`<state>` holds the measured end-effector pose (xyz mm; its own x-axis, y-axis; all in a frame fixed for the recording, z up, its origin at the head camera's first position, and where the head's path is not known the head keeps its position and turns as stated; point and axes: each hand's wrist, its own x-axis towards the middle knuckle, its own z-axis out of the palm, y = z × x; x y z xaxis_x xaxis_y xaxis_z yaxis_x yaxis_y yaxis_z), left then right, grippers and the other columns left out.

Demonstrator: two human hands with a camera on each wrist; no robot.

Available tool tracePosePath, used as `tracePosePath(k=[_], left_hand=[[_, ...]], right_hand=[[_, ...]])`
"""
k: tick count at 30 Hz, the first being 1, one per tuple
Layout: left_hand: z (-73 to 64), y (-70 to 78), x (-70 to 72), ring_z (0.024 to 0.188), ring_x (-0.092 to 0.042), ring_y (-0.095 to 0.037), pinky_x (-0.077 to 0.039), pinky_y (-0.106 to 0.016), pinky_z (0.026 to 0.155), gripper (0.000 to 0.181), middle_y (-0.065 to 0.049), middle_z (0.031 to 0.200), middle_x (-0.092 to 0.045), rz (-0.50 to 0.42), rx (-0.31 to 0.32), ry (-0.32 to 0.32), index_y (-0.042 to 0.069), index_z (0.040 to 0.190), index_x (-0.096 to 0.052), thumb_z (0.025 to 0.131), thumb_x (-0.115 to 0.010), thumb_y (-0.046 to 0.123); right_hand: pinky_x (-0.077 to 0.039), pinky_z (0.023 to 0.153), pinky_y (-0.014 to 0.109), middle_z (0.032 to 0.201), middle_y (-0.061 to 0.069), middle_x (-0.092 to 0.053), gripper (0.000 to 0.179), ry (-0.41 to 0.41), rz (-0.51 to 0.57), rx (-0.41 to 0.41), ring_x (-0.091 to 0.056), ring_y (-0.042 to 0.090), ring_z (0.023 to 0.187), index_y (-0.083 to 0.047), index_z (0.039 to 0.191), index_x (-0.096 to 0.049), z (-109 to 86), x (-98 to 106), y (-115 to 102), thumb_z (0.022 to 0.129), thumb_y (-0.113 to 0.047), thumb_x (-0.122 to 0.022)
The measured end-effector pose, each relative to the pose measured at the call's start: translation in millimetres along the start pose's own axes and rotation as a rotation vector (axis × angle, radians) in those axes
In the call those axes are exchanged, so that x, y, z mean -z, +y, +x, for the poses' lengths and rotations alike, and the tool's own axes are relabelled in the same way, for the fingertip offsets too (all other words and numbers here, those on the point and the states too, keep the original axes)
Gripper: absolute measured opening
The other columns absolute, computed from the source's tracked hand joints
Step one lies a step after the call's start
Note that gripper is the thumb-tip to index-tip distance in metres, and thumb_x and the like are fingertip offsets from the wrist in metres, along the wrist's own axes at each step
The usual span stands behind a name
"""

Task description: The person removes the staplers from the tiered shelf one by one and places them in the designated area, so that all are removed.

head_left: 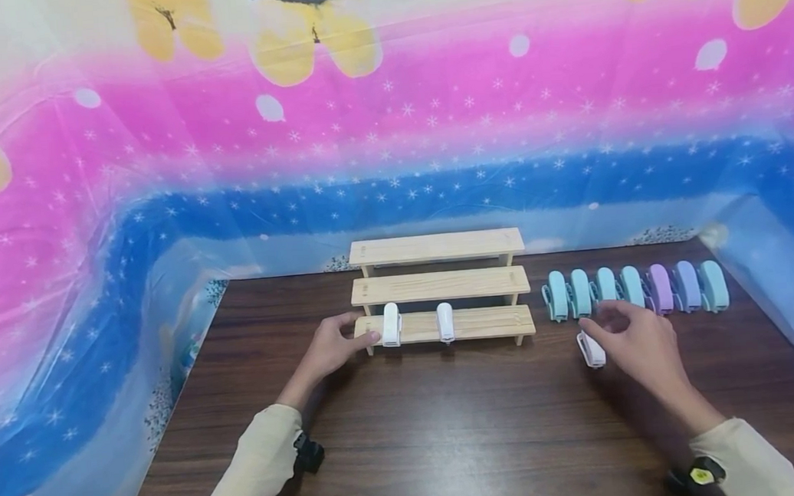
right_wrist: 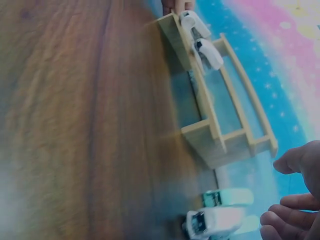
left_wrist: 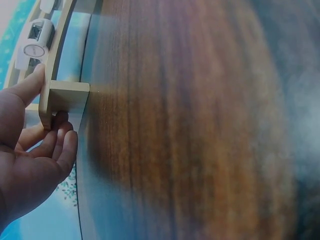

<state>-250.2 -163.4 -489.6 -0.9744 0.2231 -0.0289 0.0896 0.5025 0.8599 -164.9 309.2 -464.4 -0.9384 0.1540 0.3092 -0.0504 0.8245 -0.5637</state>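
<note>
Two white mini staplers stand on the lowest step of a three-step wooden rack (head_left: 485,323): one at the left (head_left: 392,325), the other near the middle (head_left: 445,323). My left hand (head_left: 335,346) grips the left end of that step, thumb on top beside the stapler and fingers underneath, as the left wrist view shows. Right of the rack, a third white stapler (head_left: 591,349) is on the table, in front of a row of coloured staplers. Just behind it hovers my right hand (head_left: 642,342), its thumb and fingers apart; the right wrist view shows a gap to the white stapler (right_wrist: 215,222).
Several teal staplers, with a pink-purple one (head_left: 660,289) and a lavender-blue one (head_left: 687,286) among them, form a row at the right back of the brown wooden table (head_left: 424,438). A patterned cloth (head_left: 388,125) hangs behind and along the sides.
</note>
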Motion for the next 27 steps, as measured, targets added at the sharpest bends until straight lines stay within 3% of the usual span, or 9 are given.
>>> tracePosePath(k=[10, 22, 27], left_hand=[[0.2, -0.5, -0.9, 0.08, -0.067, -0.016, -0.051, -0.029, 0.068, 0.052, -0.015, 0.111, -0.073, -0.005, 0.015, 0.002, -0.001, 0.131, -0.065, 0.091, -0.08, 0.028], [0.7, -1.4, -1.0, 0.079, -0.067, -0.015, -0.051, -0.029, 0.067, 0.053, -0.014, 0.111, -0.073, -0.01, 0.022, 0.003, -0.001, 0.132, -0.065, 0.091, -0.08, 0.029], [0.3, -0.5, -0.7, 0.08, -0.067, -0.016, -0.051, -0.029, 0.066, 0.054, -0.014, 0.11, -0.072, -0.024, 0.027, 0.0, -0.001, 0.133, -0.064, 0.091, -0.08, 0.028]], right_hand=[[-0.049, 0.059, 0.03, 0.104, 0.018, -0.076, 0.052, -0.026, 0.049, 0.039, -0.071, 0.026, 0.079, -0.005, 0.122, -0.073, 10.5, -2, -30, 0.091, -0.048, -0.075], [-0.054, 0.063, 0.033, 0.104, 0.011, -0.076, 0.041, -0.036, 0.149, 0.128, -0.073, 0.023, 0.081, -0.007, 0.12, -0.074, 16.4, -35, -63, 0.092, -0.036, -0.078], [-0.054, 0.068, 0.037, 0.103, 0.009, -0.076, 0.043, -0.072, 0.182, 0.122, -0.071, 0.021, 0.084, -0.007, 0.12, -0.073, 18.3, -48, -76, 0.092, -0.039, -0.077]])
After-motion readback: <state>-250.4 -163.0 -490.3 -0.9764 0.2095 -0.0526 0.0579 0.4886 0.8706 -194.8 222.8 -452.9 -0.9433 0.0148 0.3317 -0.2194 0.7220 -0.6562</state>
